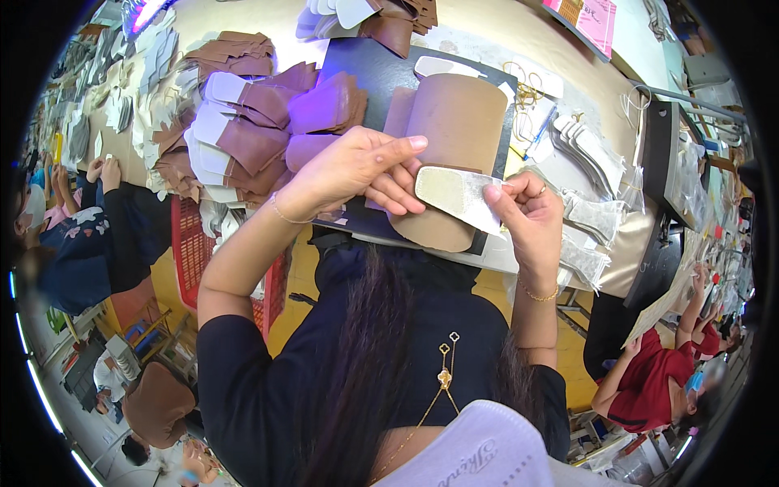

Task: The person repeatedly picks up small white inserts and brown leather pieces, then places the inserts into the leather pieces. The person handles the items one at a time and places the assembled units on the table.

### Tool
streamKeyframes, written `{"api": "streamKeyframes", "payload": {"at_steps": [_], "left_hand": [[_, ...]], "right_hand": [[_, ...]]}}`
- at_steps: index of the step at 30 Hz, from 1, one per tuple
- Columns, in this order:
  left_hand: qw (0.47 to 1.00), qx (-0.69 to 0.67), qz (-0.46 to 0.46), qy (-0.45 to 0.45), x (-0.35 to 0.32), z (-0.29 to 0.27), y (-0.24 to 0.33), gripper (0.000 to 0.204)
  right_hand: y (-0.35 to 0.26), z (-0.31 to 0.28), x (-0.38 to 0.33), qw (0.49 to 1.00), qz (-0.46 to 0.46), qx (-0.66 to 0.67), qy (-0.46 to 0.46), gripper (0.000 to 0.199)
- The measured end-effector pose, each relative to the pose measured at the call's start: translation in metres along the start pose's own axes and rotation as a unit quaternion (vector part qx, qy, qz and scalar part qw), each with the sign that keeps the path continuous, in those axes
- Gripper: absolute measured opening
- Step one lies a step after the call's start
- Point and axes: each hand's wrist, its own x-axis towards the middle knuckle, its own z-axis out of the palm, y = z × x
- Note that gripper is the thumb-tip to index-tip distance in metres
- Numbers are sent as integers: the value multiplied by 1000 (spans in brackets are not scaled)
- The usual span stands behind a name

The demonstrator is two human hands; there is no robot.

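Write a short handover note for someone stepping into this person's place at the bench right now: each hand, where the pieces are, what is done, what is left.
Left hand: fingers spread, pressing on the tan leather piece on the dark mat.
Right hand: pinching the pale backing strip at its end, strip lying across the tan piece.
Done: strip placed against the leather.
Left: it looks not yet fully pressed down. Stacks of brown pieces wait at left.

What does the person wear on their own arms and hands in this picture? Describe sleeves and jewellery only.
Both forearms are bare; short black sleeves end near the elbows. The left hand has a thin bracelet at its wrist. The right hand has a gold beaded bracelet at its wrist and a ring on one finger. No gloves.
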Motion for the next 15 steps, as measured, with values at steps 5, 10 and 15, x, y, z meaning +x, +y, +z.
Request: {"api": "streamKeyframes", "payload": {"at_steps": [5, 10, 15], "left_hand": [[1000, -12, 6, -23, 1, -3, -2, 50], [1000, -15, 3, -21, 1, -3, -3, 45], [999, 4, -7, -34, 1, -2, -1, 28]], "right_hand": [[1, 1, -2, 1000, 1, -13, 6, 15], [3, 2, -2, 1000, 4, -18, 11, 15], [2, 4, -1, 999, 0, -29, 14, 16]]}}
